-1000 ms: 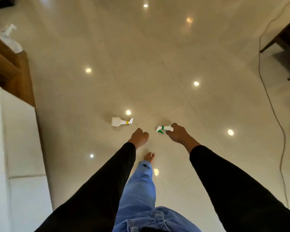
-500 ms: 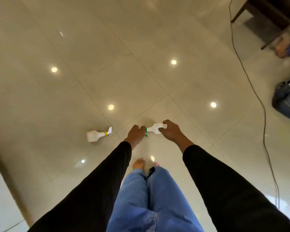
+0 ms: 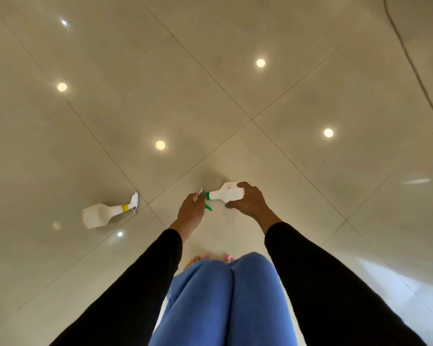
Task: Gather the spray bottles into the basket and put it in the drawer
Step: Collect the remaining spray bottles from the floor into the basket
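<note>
A white spray bottle with a green collar and green trigger [image 3: 225,193] is held sideways above the floor. My right hand [image 3: 248,202] wraps its body, and my left hand [image 3: 191,211] pinches its spray head. A second white spray bottle with a yellow collar [image 3: 103,213] lies on its side on the tiles, to the left of my left hand and apart from it. No basket or drawer is in view.
The glossy beige tiled floor [image 3: 210,83] reflects ceiling lights. A dark cable [image 3: 415,66] runs along the floor at the far right. My legs in blue jeans [image 3: 225,300] and bare toes [image 3: 205,258] fill the lower middle.
My left hand has closed onto the green bottle's spray head, so both hands hold it. The view has swung right, and the cabinet at the left has left the frame.
</note>
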